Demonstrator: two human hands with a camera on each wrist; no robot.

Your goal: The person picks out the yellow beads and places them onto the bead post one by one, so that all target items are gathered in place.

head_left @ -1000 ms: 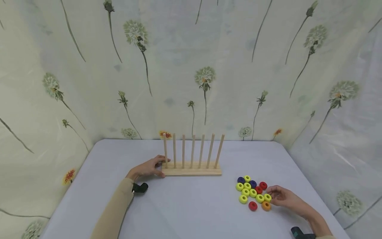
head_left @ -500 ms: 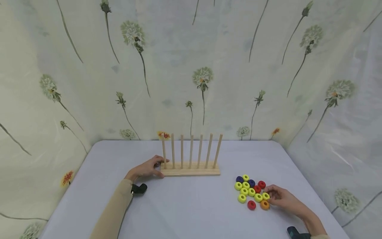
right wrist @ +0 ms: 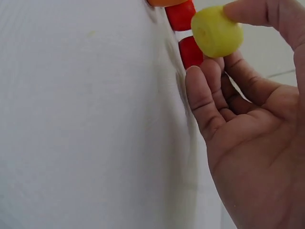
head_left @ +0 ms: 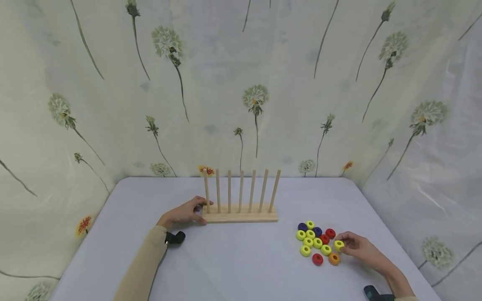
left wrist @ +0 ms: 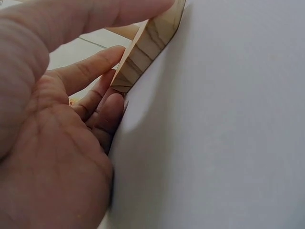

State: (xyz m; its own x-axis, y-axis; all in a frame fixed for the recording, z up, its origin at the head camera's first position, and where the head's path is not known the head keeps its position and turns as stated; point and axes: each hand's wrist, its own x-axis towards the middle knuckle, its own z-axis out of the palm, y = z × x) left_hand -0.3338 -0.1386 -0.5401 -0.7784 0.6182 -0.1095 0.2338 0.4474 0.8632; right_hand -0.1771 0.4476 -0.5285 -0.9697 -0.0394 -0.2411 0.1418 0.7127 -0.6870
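Observation:
My right hand (head_left: 361,250) pinches a yellow bead (right wrist: 219,33) between thumb and fingers, lifted just off the right side of a cluster of beads. In the right wrist view, the thumb presses one side of it while the other fingers curl loosely below. At the middle of the table stands a wooden peg rack (head_left: 241,217), a flat base with a row of several bare upright pegs. My left hand (head_left: 183,212) grips the left end of its base, thumb at the front and fingers behind. That base end (left wrist: 147,47) shows close up in the left wrist view.
Left of my right hand lie several yellow beads (head_left: 305,251), along with red beads (head_left: 318,259), dark blue beads (head_left: 302,226) and one orange bead (head_left: 334,258). A curtain (head_left: 211,83) printed with dandelions hangs behind the white table (head_left: 233,259).
The right hand has taken hold of the yellow bead beside the orange one and raised it slightly, up and to the right. My left hand keeps its place on the rack.

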